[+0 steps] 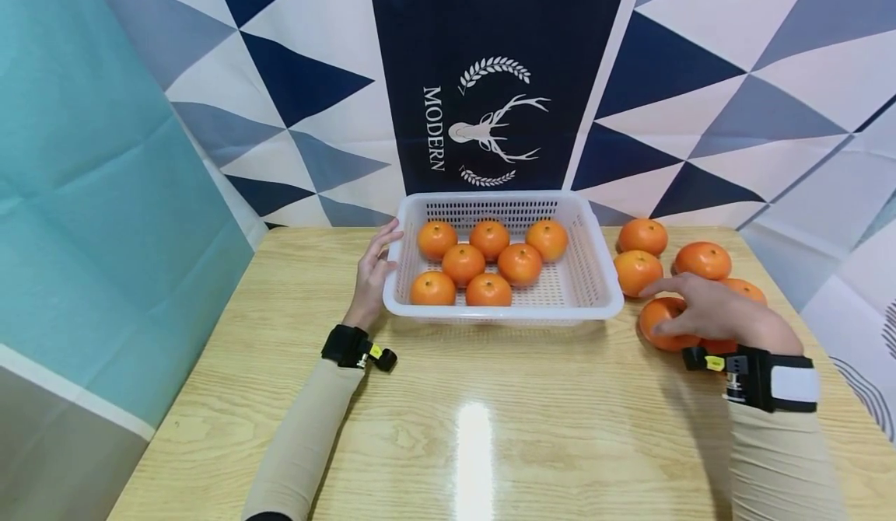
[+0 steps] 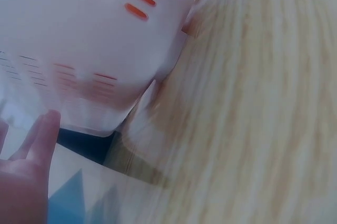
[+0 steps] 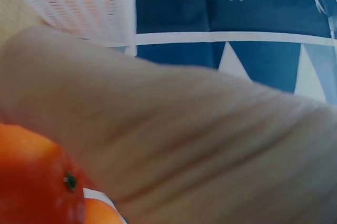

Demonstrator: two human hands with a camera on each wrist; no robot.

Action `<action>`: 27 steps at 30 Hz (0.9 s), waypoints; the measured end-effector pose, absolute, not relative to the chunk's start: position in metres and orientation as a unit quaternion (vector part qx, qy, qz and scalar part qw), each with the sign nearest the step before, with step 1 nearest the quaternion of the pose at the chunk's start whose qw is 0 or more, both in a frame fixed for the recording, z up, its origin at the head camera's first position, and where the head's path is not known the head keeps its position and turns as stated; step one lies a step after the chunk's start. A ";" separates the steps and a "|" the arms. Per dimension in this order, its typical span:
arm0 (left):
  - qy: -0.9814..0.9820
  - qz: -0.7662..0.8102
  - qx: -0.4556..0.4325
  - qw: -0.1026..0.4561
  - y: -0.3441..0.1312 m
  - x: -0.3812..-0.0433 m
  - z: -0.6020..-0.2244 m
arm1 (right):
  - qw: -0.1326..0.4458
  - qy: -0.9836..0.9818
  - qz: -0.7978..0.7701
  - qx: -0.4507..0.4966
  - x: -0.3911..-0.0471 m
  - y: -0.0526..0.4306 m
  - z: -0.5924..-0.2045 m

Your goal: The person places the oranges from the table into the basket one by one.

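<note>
A white plastic basket (image 1: pixel 591 276) with slotted walls stands on the table and holds several oranges (image 1: pixel 463 264). My left hand (image 1: pixel 373 276) touches the basket's left side, its fingers extended along the rim; in the left wrist view those fingers (image 2: pixel 43 140) show beside the slotted wall. Right of the basket, my right hand (image 1: pixel 714 311) reaches over a group of loose oranges. Its thumb and fingers curve round one orange (image 1: pixel 668 342), which rests at table level. In the right wrist view the blurred hand (image 3: pixel 131 119) covers much of the picture, with an orange (image 3: pixel 31 182) below it.
Several loose oranges (image 1: pixel 642 236) lie close together between the basket and the table's right edge. The wooden table (image 1: pixel 392 428) reaches toward me. A patterned cloth (image 1: pixel 483 78) hangs directly behind the basket, and a teal cloth (image 1: pixel 105 179) hangs at the left.
</note>
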State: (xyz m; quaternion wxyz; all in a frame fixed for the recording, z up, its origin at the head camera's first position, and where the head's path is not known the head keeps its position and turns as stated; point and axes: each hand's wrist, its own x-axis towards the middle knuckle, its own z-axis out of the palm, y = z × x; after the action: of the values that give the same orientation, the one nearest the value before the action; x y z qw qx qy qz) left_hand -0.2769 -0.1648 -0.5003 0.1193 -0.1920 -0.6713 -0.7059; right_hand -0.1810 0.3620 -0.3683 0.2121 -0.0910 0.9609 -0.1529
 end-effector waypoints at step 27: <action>-0.678 -0.706 -0.167 0.116 -0.154 -0.264 -0.482 | 0.236 0.961 -0.128 -0.063 -0.179 0.356 -0.370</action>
State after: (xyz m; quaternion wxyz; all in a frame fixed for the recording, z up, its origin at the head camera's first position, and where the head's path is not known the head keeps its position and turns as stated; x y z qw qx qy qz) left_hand -0.2636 -0.1539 -0.4816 0.1163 -0.1667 -0.6781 -0.7063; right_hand -0.1786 0.3559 -0.3698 0.2358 -0.0625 0.9613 -0.1280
